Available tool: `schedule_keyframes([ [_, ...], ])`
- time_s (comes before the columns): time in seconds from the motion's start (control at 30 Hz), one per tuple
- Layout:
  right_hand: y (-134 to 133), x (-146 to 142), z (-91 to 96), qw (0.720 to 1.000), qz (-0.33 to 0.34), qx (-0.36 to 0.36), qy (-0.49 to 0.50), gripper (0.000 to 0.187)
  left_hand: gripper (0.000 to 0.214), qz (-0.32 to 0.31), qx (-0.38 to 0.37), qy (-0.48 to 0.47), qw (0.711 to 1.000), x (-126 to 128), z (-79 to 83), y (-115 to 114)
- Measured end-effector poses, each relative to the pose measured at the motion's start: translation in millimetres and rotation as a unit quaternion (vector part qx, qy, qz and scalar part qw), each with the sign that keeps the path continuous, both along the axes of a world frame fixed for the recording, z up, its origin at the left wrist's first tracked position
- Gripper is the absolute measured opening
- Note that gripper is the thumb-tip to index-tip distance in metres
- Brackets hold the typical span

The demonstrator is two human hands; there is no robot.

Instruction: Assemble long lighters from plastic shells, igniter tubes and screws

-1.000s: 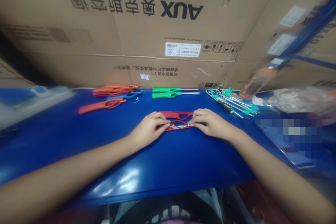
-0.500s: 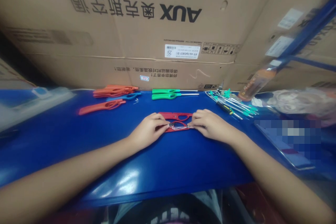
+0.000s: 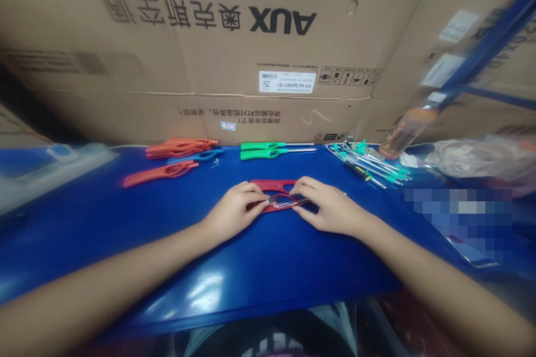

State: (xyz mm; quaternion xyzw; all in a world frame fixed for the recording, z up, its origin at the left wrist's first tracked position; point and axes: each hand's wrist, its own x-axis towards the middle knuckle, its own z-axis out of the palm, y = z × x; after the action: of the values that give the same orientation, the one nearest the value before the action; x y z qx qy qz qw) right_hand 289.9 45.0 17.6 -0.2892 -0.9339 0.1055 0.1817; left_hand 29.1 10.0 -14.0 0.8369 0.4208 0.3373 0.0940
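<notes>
A red plastic handle shell (image 3: 274,185) lies flat on the blue table (image 3: 259,256), with thin wires (image 3: 281,201) across its open side. My left hand (image 3: 234,209) pinches the shell's left end, fingers closed on the wire there. Over the shell's right end, the fingers of my right hand (image 3: 326,205) press down on a thin dark part.
Behind the shell lie several orange handle shells (image 3: 178,148), one blue shell (image 3: 201,155) and two green-handled tools (image 3: 268,149). A pile of green-tipped metal rods (image 3: 368,164) sits at the back right. Large cardboard boxes (image 3: 234,44) wall off the table's far edge.
My right hand has slid a little leftward along the shell and now covers more of its right end. My left hand has hardly moved.
</notes>
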Motion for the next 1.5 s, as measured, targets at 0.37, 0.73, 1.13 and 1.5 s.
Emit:
schedule_keyframes([
  [0.37, 8.8, -4.8, -11.2, 0.995, 0.022, -0.08, 0.049, 0.002, 0.016, -0.006, 0.008, -0.021, 1.0, 0.4, 0.6, -1.6],
  [0.73, 6.8, -6.6, -10.5, 0.996, 0.013, -0.083, 0.041, 0.001, 0.017, -0.008, 0.009, -0.021, 1.0, 0.9, 0.4, -1.3],
  [1.13, 4.7, -8.8, -10.6, 0.998, 0.014, -0.046, 0.031, 0.008, 0.016, -0.011, 0.0, -0.015, 1.0, 1.0, 1.8, -1.3],
  [1.5, 9.6, -1.1, -11.8, 0.994, 0.066, -0.024, 0.078, 0.008, 0.018, -0.001, -0.007, -0.018, 1.0, 0.8, -0.4, -0.4],
])
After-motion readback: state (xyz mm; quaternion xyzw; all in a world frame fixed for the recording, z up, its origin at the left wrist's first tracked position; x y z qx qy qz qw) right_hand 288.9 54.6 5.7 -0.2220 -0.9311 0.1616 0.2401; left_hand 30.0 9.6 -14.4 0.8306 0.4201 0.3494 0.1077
